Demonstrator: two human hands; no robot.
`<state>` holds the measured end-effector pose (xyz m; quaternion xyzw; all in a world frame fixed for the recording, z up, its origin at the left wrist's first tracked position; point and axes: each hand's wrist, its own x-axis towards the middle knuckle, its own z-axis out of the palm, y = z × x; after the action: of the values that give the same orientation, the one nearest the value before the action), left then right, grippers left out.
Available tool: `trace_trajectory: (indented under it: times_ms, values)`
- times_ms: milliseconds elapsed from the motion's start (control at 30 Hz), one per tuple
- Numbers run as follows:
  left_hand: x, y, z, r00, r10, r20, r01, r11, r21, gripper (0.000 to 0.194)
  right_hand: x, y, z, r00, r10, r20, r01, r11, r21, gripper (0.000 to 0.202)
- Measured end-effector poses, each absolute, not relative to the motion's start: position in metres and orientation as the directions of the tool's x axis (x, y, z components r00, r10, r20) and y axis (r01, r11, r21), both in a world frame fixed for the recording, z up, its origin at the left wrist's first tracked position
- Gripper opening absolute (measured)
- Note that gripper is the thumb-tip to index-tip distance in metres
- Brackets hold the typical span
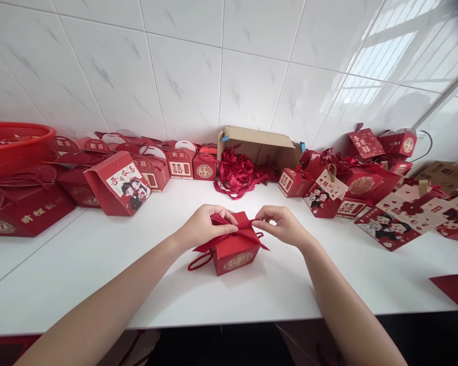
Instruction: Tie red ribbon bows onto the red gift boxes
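Observation:
A red gift box (234,254) with a gold round emblem stands on the white table in front of me. Red ribbon (246,232) crosses its top in a bow or knot, with loose ends sticking out at both sides. My left hand (209,226) pinches a ribbon loop over the top left of the box. At the right, my right hand (278,223) grips another part of the ribbon between thumb and fingertips. A twisted red cord handle (200,262) hangs at the box's left side. The knot is partly covered by my left fingers.
Behind the box, a heap of red ribbons (236,173) spills from an open cardboard box (257,137). Several red gift boxes line the wall left and right, including a house-shaped one (118,183). A red plastic basin (19,145) stands far left. The table's front edge (229,321) is close.

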<state>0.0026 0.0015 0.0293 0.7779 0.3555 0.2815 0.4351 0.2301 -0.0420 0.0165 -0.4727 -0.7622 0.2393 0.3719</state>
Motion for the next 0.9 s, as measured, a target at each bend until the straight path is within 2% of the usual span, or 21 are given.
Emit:
trace_trajectory:
  times_ms: [133, 233, 367, 567, 900]
  values:
    - [0.0027, 0.0007, 0.0294, 0.564, 0.818, 0.114, 0.332, -0.351, 0.876, 0.021, 0.2284, -0.0434, 0.0167, -0.275, 0.899, 0.341, 0.522, 0.438, -0.732, 0.021]
    - [0.0034, 0.0006, 0.0287, 0.559, 0.822, 0.112, 0.277, -0.312, 0.909, 0.023, 0.2281, -0.0448, 0.0178, -0.274, 0.892, 0.359, 0.517, 0.451, -0.727, 0.023]
    - [0.004, 0.0013, 0.0275, 0.565, 0.814, 0.135, 0.178, -0.281, 0.943, 0.042, 0.2279, -0.0461, 0.0192, -0.278, 0.883, 0.379, 0.508, 0.47, -0.722, 0.026]
    - [0.0039, 0.0012, 0.0279, 0.559, 0.822, 0.107, 0.22, -0.272, 0.937, 0.036, 0.2282, -0.0457, 0.019, -0.265, 0.866, 0.423, 0.541, 0.497, -0.678, 0.029]
    - [0.0027, 0.0075, 0.0214, 0.582, 0.805, 0.115, 0.167, -0.256, 0.952, 0.042, 0.2319, -0.0458, 0.018, -0.307, 0.793, 0.526, 0.545, 0.599, -0.586, 0.025]
